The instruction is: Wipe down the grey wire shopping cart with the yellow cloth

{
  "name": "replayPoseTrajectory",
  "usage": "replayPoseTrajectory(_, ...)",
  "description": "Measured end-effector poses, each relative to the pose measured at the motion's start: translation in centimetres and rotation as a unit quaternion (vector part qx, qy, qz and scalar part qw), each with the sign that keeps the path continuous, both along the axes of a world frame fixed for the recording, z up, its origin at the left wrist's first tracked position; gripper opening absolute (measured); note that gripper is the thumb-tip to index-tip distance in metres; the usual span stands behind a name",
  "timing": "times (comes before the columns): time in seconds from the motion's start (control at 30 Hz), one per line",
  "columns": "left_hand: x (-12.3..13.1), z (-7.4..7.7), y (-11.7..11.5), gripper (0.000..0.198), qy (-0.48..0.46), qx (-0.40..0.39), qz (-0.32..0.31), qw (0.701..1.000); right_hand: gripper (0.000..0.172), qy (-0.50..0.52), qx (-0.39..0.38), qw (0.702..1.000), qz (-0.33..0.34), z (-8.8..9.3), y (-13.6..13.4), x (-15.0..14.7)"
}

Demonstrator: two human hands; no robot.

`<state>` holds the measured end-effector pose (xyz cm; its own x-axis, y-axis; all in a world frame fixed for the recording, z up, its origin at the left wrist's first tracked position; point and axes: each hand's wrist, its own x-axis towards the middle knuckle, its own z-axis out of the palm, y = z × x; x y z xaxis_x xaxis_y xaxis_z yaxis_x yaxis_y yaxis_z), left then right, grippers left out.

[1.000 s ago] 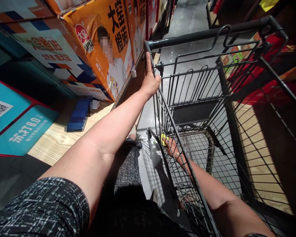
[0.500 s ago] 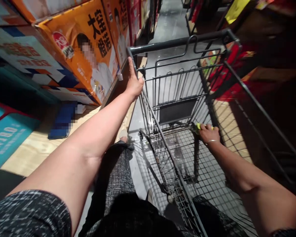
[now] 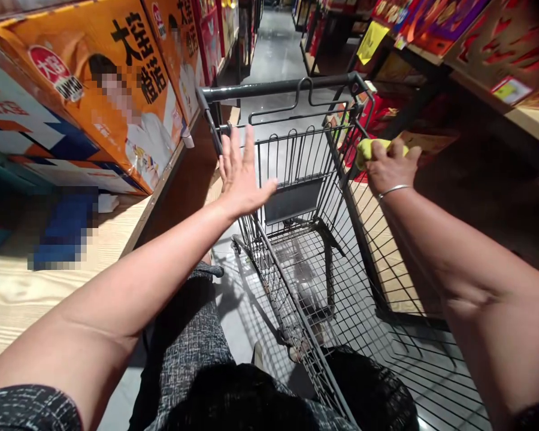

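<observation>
A black wire shopping cart (image 3: pixel 296 155) stands in a store aisle in front of me. My left hand (image 3: pixel 240 176) hovers open with fingers spread just above the cart's left rim, touching nothing. My right hand (image 3: pixel 388 164) is closed on a yellow cloth (image 3: pixel 369 148) and presses it against the cart's right top rim. A thin bracelet sits on my right wrist. The cart's basket holds nothing that I can see.
On the left, a wooden shelf (image 3: pixel 36 281) carries large orange cartons (image 3: pixel 117 102) with printed characters. Shelves with red boxes (image 3: pixel 435 30) line the right side. The grey tiled aisle (image 3: pixel 273 48) runs straight ahead past the cart's handle bar (image 3: pixel 278 88).
My left hand let go of the cart's left rim and opened. My right hand rose with the yellow cloth from inside the basket to the right top rim. The view tilted up.
</observation>
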<state>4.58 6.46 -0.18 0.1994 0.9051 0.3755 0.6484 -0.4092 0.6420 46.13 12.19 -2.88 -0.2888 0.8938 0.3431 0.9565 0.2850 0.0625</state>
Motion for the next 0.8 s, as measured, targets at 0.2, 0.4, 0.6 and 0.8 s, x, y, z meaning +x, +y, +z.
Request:
replayPoseTrajectory(0.2,0.4,-0.1,-2.1,0.089,0.172,-0.014,-0.078,0.982,0.045,-0.16,-0.137,0.973,-0.094,-9.3,-6.7,-3.4)
replayPoseTrajectory(0.4,0.5,0.5,-1.6,0.077,0.213,-0.008,-0.044,0.976,0.047,-0.165,-0.331,0.905,-0.211,-19.4,-16.1,-6.6)
replayPoseTrajectory(0.6,0.2,-0.4,-0.1,0.058,0.163,-0.007,-0.03,0.986,0.059,-0.025,-0.37,0.891,-0.262,-22.2,-20.3,-11.3)
replayPoseTrajectory(0.8,-1.1,-1.4,3.2,0.057,0.101,-0.014,-0.034,0.994,0.06,0.125,-0.426,0.869,-0.219,-21.1,-19.7,-19.7)
